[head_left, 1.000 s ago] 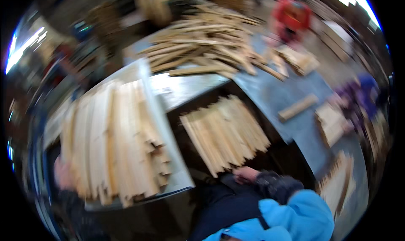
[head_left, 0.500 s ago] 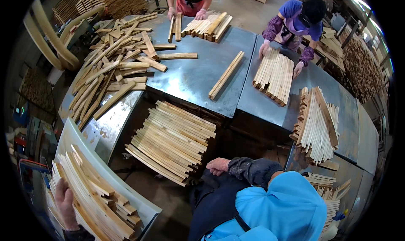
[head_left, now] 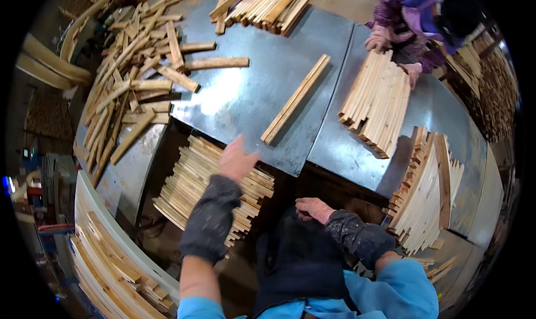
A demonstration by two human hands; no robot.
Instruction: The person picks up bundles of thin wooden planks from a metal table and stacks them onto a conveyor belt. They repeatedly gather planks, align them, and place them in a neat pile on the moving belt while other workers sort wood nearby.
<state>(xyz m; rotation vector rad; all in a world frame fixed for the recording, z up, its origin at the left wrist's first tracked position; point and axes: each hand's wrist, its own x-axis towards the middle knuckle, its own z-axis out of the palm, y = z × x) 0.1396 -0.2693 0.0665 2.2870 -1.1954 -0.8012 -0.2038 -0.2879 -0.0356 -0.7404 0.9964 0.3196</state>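
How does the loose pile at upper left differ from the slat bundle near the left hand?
The loose pile lies jumbled at many angles; the slat bundle is nearly parallel. The left hand partly hides the slat bundle, but not the loose pile. Both consist of wooden pieces.

Woodworking workshop | metal-topped tables (head_left: 240, 104) | wood strips (head_left: 187, 176) | stacked timber (head_left: 498, 98) behind
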